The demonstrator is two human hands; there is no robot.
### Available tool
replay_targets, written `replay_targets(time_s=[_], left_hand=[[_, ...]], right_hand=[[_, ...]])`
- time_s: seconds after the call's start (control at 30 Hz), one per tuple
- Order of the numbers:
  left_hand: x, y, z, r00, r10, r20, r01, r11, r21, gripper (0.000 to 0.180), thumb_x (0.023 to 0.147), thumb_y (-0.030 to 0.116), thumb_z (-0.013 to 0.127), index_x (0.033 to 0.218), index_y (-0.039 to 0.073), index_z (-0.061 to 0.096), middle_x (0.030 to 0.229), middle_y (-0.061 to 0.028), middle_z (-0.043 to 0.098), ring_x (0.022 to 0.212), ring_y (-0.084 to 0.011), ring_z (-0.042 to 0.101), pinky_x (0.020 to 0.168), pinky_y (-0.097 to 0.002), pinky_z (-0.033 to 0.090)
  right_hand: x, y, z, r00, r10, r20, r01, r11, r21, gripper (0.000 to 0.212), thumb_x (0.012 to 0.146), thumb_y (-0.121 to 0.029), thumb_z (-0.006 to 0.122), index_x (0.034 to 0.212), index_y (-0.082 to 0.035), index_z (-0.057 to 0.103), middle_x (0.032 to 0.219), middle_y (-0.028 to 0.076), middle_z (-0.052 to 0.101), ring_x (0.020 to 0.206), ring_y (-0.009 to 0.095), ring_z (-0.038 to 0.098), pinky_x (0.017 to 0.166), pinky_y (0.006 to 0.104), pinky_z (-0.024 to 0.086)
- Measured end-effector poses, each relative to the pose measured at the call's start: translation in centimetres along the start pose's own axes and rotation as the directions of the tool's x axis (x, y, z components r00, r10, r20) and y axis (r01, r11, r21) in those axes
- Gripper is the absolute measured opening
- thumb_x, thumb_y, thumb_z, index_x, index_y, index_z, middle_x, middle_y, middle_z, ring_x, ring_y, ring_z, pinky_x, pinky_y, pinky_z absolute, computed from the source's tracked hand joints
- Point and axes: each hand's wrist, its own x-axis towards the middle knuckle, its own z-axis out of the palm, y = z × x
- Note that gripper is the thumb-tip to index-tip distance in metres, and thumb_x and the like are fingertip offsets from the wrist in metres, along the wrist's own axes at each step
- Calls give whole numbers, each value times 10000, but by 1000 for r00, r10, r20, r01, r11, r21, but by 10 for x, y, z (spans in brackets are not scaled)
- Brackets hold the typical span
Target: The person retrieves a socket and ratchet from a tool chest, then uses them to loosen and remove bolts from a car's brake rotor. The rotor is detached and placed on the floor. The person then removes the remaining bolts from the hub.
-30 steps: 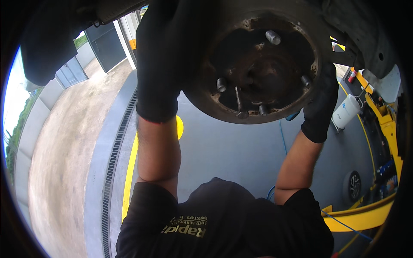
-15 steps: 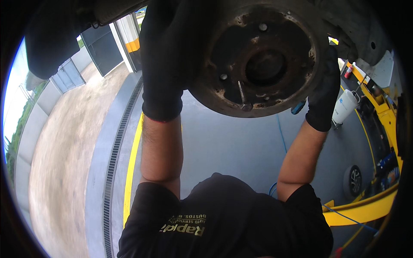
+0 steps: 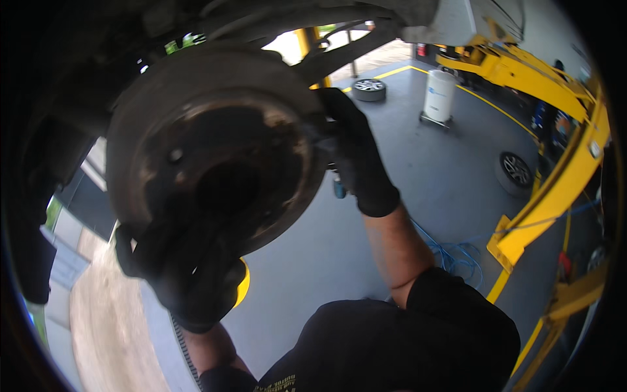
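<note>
Left hand (image 3: 189,277) is shifting from the left rim to the lower face of the brake drum (image 3: 209,140). Drum is sitting below the underbody (image 3: 281,23), right hand (image 3: 358,153) meeting its right rim; can't tell either grip. Probably it's going to feel heavy, rigid, gritty; opposite rims are suiting a hold. White wheeled tank (image 3: 439,97) is standing behind, contents hidden.

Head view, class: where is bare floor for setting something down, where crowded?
Free: grey floor between right hand, white tank, nearer wheel and blue hose; also between metal disc and black shirt. Crowded: the disc's lower-left edge, where the left hand overlaps it.
</note>
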Motion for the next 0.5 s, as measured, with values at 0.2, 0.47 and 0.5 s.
replay_targets(time_s=[0.2, 0.47, 0.5], left_hand=[[-23, -1, 23, 990, -140, 22, 141, 986, -86, 218, 992, 180, 645, 1033, -3, 756, 1032, -156, 772, 987, -382, 729, 954, -527, 552], [3, 15, 3, 980, -169, 106, 184, 971, -152, 268, 770, 80, 757, 1037, 52, 772, 1064, -128, 761, 1006, -366, 715, 929, -501, 548], [11, 13, 1, 987, -111, 120, 134, 971, -198, 273, 766, 70, 764, 1039, 63, 775, 1068, -118, 762, 1011, -353, 716, 920, -495, 547]], right_hand=[[5, -3, -16, 997, 77, 13, -78, 988, 131, 604, 871, -108, 808, 1419, -20, 569, 1234, 49, 668, 1024, 115, 629, 909, 252, 528], [2, -13, -7, 997, 62, -44, -61, 998, 29, 475, 923, -232, 763, 1304, 7, 609, 1127, 62, 667, 1046, 121, 625, 899, 284, 519], [2, -12, -9, 997, 60, -42, -61, 998, -23, 477, 925, -244, 762, 1299, 8, 609, 1122, 63, 668, 1040, 121, 626, 893, 286, 520]])
